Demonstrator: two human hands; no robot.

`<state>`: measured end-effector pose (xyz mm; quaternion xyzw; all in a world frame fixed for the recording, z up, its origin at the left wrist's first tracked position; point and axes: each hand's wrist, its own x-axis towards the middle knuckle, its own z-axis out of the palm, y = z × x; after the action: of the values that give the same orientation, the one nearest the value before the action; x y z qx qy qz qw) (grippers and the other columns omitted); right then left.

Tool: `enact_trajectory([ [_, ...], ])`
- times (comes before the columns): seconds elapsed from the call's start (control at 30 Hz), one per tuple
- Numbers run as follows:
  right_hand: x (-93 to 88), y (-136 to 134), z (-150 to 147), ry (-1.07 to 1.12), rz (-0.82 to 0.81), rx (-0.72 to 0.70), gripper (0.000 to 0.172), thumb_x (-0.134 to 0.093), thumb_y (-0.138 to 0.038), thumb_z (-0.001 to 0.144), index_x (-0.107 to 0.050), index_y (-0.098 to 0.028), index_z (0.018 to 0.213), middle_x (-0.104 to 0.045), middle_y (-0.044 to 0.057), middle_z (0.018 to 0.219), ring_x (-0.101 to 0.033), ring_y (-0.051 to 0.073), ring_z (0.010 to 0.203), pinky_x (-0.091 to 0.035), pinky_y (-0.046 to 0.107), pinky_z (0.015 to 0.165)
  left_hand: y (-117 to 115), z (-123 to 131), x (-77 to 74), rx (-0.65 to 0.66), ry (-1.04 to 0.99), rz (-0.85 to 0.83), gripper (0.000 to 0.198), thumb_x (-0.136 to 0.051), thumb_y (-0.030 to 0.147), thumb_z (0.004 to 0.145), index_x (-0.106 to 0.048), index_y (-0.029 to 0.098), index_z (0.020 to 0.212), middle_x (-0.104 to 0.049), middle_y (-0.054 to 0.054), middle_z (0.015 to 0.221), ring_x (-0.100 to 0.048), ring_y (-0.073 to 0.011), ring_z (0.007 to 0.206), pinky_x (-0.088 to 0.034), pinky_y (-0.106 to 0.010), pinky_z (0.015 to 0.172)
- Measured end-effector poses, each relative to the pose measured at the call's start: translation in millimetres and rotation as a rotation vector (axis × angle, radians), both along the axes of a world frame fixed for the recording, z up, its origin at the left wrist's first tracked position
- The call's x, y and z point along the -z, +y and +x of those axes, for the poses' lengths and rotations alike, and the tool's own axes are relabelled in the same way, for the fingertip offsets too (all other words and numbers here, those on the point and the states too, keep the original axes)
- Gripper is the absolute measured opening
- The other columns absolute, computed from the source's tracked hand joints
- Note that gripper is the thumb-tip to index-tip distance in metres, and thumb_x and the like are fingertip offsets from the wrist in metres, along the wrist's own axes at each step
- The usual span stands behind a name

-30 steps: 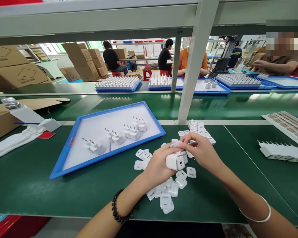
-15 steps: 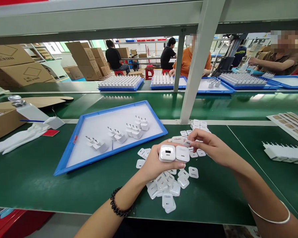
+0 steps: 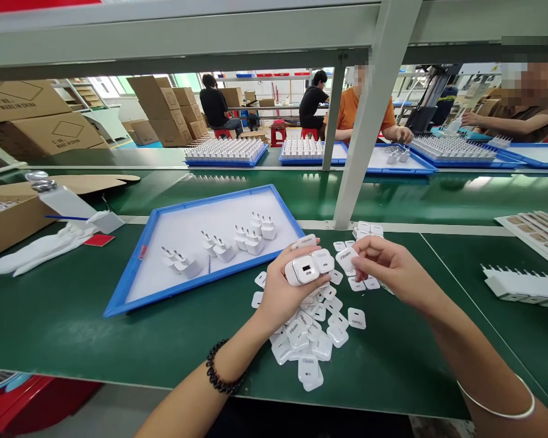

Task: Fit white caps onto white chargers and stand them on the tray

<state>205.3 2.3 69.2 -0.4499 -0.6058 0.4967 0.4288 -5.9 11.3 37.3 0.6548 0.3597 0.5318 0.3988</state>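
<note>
My left hand (image 3: 276, 292) is closed around white charger blocks (image 3: 305, 269), their port faces turned toward me; one shows a dark port opening. Just to the right, my right hand (image 3: 386, 264) pinches a thin white cover plate (image 3: 346, 259) with printed lettering between thumb and fingers. A gap separates the plate from the blocks. Below my hands lies a loose pile of white cover plates (image 3: 308, 347) on the green table (image 3: 187, 347). To the left, a blue-rimmed tray (image 3: 158, 296) holds several white plug chargers (image 3: 221, 250) with their pins up.
At the far left are a white glove (image 3: 41, 250), a metal-topped bottle (image 3: 61, 198) and a cardboard box (image 3: 16, 228). A slanted metal post (image 3: 358, 152) rises beyond my hands. Plug chargers stand in a row (image 3: 523, 286) at right. People sit at benches behind.
My left hand has tilted the blocks and moved slightly left and up. My right hand has drawn the plate away from them, its lettering now facing me.
</note>
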Motion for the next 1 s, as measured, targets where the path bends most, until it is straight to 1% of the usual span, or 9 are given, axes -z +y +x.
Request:
enact_trajectory([
  [0.1,-1.5,-5.1,-7.8,0.197,-0.145,-0.064,0.021,-0.077,-0.037,0.079,-0.066,-0.019,0.078,-0.063,0.0,0.065,-0.06,0.014,0.059,-0.05,0.028,0.062,0.1,0.9,3.0,-0.04,0.043,0.115,0.04,-0.084,0.023,0.069,-0.072,0.019,0.108,-0.069,-0.012,0.123,-0.064,-0.0287,0.115,-0.052,-0.046,0.101],
  [0.2,1.4,-12.1,-21.1,0.36,-0.291,-0.125,0.027,-0.081,-0.038,0.075,-0.064,-0.018,0.068,-0.06,-0.002,0.056,-0.054,0.01,0.048,-0.048,0.025,0.053,0.2,1.2,7.2,-0.056,0.094,0.239,0.04,-0.082,0.02,0.071,-0.071,0.02,0.11,-0.068,-0.012,0.125,-0.064,-0.0278,0.115,-0.053,-0.045,0.1],
  [0.27,4.4,-16.8,-29.3,0.421,-0.333,-0.142,0.03,-0.081,-0.038,0.074,-0.063,-0.017,0.065,-0.059,-0.003,0.052,-0.05,0.009,0.045,-0.045,0.023,0.049,0.3,1.4,9.8,-0.073,0.129,0.289,0.039,-0.079,0.016,0.072,-0.07,0.02,0.11,-0.067,-0.012,0.126,-0.063,-0.027,0.116,-0.053,-0.044,0.101],
  [0.37,8.0,-22.4,-36.1,0.468,-0.332,-0.119,0.028,-0.081,-0.036,0.075,-0.063,-0.017,0.065,-0.058,-0.003,0.05,-0.048,0.008,0.044,-0.041,0.021,0.048,0.1,1.9,12.5,-0.089,0.155,0.319,0.039,-0.075,0.012,0.073,-0.07,0.019,0.111,-0.067,-0.012,0.126,-0.063,-0.026,0.118,-0.053,-0.043,0.101],
  [0.5,10.1,-26.0,-37.8,0.497,-0.338,-0.126,0.028,-0.08,-0.034,0.076,-0.063,-0.016,0.065,-0.058,-0.003,0.05,-0.046,0.007,0.044,-0.038,0.021,0.048,-0.9,2.8,13.1,-0.093,0.177,0.36,0.039,-0.074,0.012,0.075,-0.068,0.02,0.113,-0.067,-0.012,0.127,-0.062,-0.0261,0.119,-0.054,-0.044,0.1],
  [0.67,10.8,-26.4,-40.6,0.504,-0.361,-0.144,0.031,-0.08,-0.037,0.076,-0.061,-0.017,0.063,-0.058,-0.003,0.05,-0.045,0.008,0.044,-0.037,0.022,0.048,-2.6,3.0,11.8,-0.087,0.188,0.39,0.035,-0.073,0.017,0.079,-0.068,0.02,0.114,-0.066,-0.012,0.128,-0.062,-0.0258,0.119,-0.054,-0.044,0.099],
  [0.83,12.1,-26.3,-42.7,0.49,-0.359,-0.154,0.031,-0.079,-0.036,0.077,-0.06,-0.017,0.062,-0.057,-0.004,0.05,-0.045,0.008,0.045,-0.037,0.023,0.048,-3.8,3.4,12.5,-0.085,0.186,0.41,0.035,-0.072,0.016,0.08,-0.067,0.02,0.115,-0.065,-0.012,0.13,-0.062,-0.0247,0.119,-0.055,-0.042,0.099],
  [1.0,13.6,-26.1,-42.4,0.466,-0.347,-0.15,0.032,-0.079,-0.036,0.076,-0.057,-0.018,0.061,-0.056,-0.004,0.05,-0.044,0.008,0.045,-0.036,0.023,0.048,-4.6,3.5,13.5,-0.094,0.204,0.42,0.035,-0.071,0.017,0.08,-0.067,0.02,0.115,-0.065,-0.012,0.129,-0.062,-0.026,0.119,-0.056,-0.043,0.098],
])
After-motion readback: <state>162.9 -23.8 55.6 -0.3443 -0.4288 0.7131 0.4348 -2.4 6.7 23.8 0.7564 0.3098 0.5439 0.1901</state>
